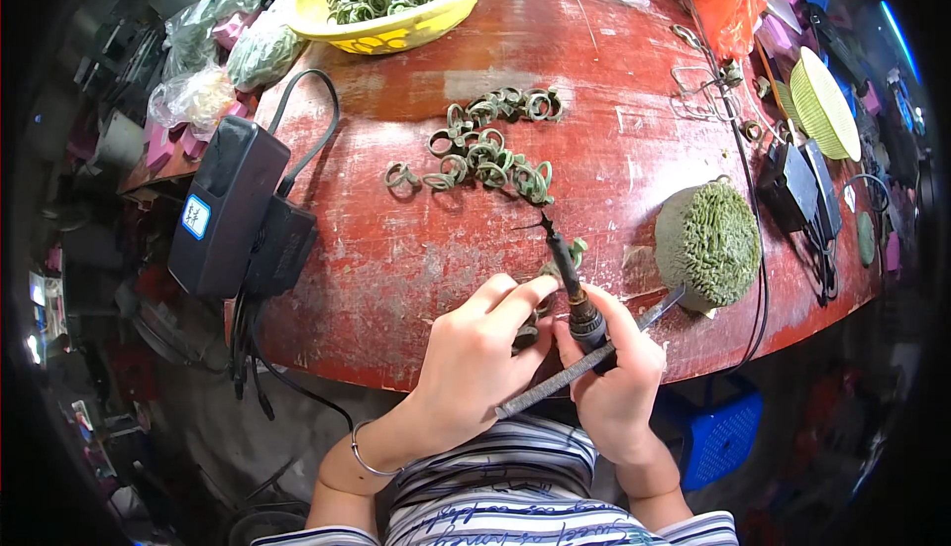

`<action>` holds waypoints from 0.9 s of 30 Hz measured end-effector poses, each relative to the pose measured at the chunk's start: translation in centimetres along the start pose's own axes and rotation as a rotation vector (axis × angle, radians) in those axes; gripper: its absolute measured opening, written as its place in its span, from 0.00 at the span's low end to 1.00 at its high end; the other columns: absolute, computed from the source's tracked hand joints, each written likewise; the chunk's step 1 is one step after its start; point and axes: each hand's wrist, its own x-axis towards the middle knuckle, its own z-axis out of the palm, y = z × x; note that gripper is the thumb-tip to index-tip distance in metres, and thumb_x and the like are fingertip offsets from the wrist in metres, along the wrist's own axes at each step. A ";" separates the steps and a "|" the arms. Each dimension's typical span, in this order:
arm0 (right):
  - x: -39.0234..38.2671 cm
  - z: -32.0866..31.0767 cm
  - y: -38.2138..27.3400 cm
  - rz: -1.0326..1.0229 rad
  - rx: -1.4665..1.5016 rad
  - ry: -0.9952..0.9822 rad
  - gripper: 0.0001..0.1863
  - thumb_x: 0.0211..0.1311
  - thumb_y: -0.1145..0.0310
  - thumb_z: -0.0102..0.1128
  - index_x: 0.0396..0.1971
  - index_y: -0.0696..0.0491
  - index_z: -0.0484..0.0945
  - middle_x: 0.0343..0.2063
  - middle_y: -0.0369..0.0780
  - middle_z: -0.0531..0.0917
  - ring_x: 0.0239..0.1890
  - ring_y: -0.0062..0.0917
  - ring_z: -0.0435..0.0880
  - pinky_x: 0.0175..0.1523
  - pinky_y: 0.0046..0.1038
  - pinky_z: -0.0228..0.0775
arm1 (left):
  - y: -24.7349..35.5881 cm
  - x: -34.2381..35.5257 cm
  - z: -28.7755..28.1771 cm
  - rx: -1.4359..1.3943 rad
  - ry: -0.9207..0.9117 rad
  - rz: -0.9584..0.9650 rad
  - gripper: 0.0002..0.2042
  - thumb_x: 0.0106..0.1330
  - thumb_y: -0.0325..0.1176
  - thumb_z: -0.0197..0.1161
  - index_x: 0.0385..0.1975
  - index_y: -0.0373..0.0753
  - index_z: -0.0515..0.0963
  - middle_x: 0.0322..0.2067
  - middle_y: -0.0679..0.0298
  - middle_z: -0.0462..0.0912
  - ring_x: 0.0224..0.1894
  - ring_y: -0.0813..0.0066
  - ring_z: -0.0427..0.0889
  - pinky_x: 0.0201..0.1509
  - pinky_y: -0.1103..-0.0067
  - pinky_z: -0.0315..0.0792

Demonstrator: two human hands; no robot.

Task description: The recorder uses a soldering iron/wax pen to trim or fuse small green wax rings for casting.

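Note:
Both my hands meet at the table's near edge. My right hand (619, 378) is closed around a black pen-shaped tool (586, 323), like a soldering iron, whose thin dark tip points away toward the rings. A grey rod with a flat metal end (570, 376) also lies across this hand, slanting up to the right. My left hand (480, 358) is curled, with small dark green rings (525, 336) partly hidden between its fingers. Beyond the tip, several loose green rings (485, 155) lie in a cluster. A green piece (578, 249) shows beside the tool's shaft.
A yellow basin (396, 36) heaped with green rings stands far left. On the right sits a round block with a bristly green top (708, 244). Black power adapters (233, 214) with cables stand left; another adapter (790, 186) and a yellow-green basket (824, 105) are right. A blue stool (718, 437) is below.

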 end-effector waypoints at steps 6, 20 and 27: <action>0.1 0.2 -0.3 0.111 0.091 -0.060 0.11 0.52 0.78 0.61 0.37 0.60 0.75 0.16 0.34 0.76 0.15 0.12 0.70 0.21 0.16 0.61 | -0.6 -0.9 -0.5 -0.161 0.052 -0.009 0.13 0.49 0.24 0.64 0.37 0.37 0.75 0.26 0.59 0.75 0.26 0.66 0.78 0.27 0.75 0.73; 0.9 1.5 -1.4 -0.029 -0.098 0.050 0.12 0.49 0.78 0.63 0.35 0.58 0.76 0.17 0.35 0.77 0.18 0.15 0.73 0.26 0.19 0.65 | -0.8 -1.0 -1.3 -0.149 0.063 -0.057 0.10 0.47 0.20 0.65 0.30 0.35 0.77 0.25 0.60 0.76 0.26 0.70 0.78 0.29 0.79 0.72; 3.0 2.1 -2.4 -0.060 -0.066 -0.016 0.18 0.45 0.79 0.64 0.40 0.57 0.75 0.21 0.42 0.77 0.22 0.25 0.75 0.31 0.23 0.67 | -1.9 -1.2 -3.1 -0.534 0.217 -0.118 0.07 0.49 0.22 0.66 0.20 0.34 0.72 0.22 0.64 0.74 0.22 0.80 0.72 0.26 0.84 0.66</action>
